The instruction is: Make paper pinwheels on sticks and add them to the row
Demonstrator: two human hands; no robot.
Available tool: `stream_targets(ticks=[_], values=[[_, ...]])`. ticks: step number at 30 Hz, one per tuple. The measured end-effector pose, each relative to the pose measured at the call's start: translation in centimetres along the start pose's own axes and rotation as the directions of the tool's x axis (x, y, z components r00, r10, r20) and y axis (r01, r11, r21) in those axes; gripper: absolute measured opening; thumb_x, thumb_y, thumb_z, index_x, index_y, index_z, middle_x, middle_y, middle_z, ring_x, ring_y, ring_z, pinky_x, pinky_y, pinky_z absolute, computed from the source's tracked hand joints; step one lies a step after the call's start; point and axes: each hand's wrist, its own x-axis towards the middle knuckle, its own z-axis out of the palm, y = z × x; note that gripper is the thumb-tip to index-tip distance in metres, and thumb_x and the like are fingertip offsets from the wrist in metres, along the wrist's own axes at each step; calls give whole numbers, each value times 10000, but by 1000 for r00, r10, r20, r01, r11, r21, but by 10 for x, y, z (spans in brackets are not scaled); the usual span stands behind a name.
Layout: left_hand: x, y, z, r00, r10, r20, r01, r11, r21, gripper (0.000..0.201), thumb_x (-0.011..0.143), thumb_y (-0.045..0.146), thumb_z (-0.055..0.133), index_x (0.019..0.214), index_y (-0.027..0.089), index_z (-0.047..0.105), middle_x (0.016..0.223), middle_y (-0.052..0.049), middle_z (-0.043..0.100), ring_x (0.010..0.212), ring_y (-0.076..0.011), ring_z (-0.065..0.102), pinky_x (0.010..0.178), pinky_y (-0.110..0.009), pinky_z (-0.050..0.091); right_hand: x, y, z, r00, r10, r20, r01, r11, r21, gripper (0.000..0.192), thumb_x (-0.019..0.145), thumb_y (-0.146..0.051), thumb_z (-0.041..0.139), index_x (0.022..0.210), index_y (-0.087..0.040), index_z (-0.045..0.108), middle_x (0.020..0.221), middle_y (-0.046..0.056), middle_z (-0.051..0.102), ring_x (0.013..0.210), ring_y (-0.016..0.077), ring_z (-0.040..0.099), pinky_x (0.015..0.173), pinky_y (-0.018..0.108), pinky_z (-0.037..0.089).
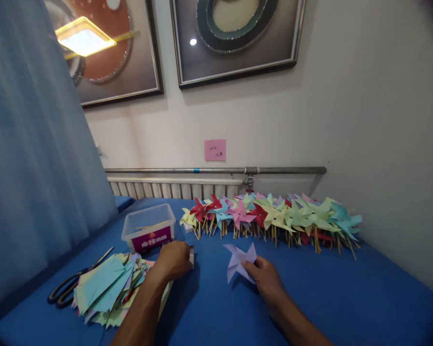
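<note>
Between the thumb and fingers of my right hand (265,276) is a lavender paper pinwheel (239,263) with folded blades, held just above the blue surface. My left hand (173,259) is curled downward at a small greyish box (191,257), in front of the plastic tub (148,228). Its fingertips are hidden, so what they pinch does not show. Under and beside my left forearm lies a pile of cut paper pieces (106,286) in light blue, green, yellow and other colours.
Many finished pinwheels on sticks (274,216) lie in a long row at the back right. Black-handled scissors (67,288) rest left of the paper pile. A few thin sticks (149,226) are inside the tub. A blue curtain (39,144) hangs at left; a radiator (173,187) runs behind.
</note>
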Motion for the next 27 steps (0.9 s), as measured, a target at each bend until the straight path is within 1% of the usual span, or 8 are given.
stream_targets(ticks=[2, 4, 8, 12, 16, 19, 23, 27], values=[[2, -2, 6, 1000, 18, 13, -19, 997, 78, 180, 743, 248, 679, 884, 172, 763, 965, -179, 765, 948, -342, 708, 776, -360, 481, -2, -1, 0, 1000, 0, -3, 0, 1000, -1, 300, 649, -380, 777, 836, -146, 758, 742, 64, 759, 602, 190, 633, 550, 278, 459], [7, 0, 13, 999, 41, -7, -40, 992, 122, 247, 786, 199, 620, 997, 171, 744, 1020, -180, 760, 977, -333, 707, 799, -361, 485, -3, -2, 1, 1000, -1, 1, 1, 1000, -6, 288, 646, -378, 776, 819, -149, 755, 721, 58, 749, 604, 190, 631, 557, 278, 460], [18, 7, 25, 997, 21, -77, -14, 996, 87, 316, 864, 132, 496, 1115, 162, 686, 1099, -175, 740, 1029, -307, 689, 851, -351, 464, -3, -3, 3, 1000, -8, 11, 8, 1000, -6, 279, 647, -392, 764, 795, -157, 741, 717, 51, 737, 621, 192, 630, 593, 288, 469], [21, 12, 28, 991, 22, -131, -15, 999, 50, 277, 909, 196, 485, 1109, 147, 669, 1148, -185, 720, 1059, -318, 670, 885, -366, 438, -3, -5, 5, 1000, -18, -3, 18, 1000, 6, 277, 620, -384, 764, 782, -161, 736, 694, 43, 723, 630, 200, 629, 599, 295, 468], [20, 9, 26, 983, 26, -179, -16, 998, 62, 263, 925, 249, 483, 1056, 146, 686, 1108, -187, 728, 1040, -327, 674, 903, -390, 434, -3, -6, 5, 1000, -27, -5, 27, 1000, 1, 267, 609, -372, 768, 774, -163, 741, 669, 40, 716, 620, 200, 626, 572, 288, 454], [20, 5, 26, 985, 51, -166, -36, 995, 92, 258, 920, 254, 493, 1030, 157, 704, 1076, -180, 736, 1025, -318, 682, 922, -395, 431, -4, -6, 3, 999, -18, 33, 18, 1000, 16, 271, 641, -370, 766, 814, -162, 751, 662, 39, 724, 639, 209, 644, 583, 289, 472], [22, 5, 27, 988, 94, -121, -79, 989, 121, 309, 934, 182, 425, 1026, 171, 719, 1104, -162, 729, 1017, -292, 683, 914, -387, 433, -4, -4, 2, 999, -22, 25, 21, 1000, 4, 282, 672, -382, 749, 851, -164, 752, 659, 33, 719, 641, 208, 642, 576, 284, 468], [25, 4, 29, 993, 57, -99, -44, 991, 126, 370, 945, 142, 368, 1050, 159, 723, 1122, -165, 719, 1029, -280, 675, 921, -383, 436, -1, 1, 3, 999, -24, 23, 24, 1000, -9, 299, 649, -396, 752, 828, -157, 742, 660, 34, 708, 635, 203, 630, 586, 283, 462]])
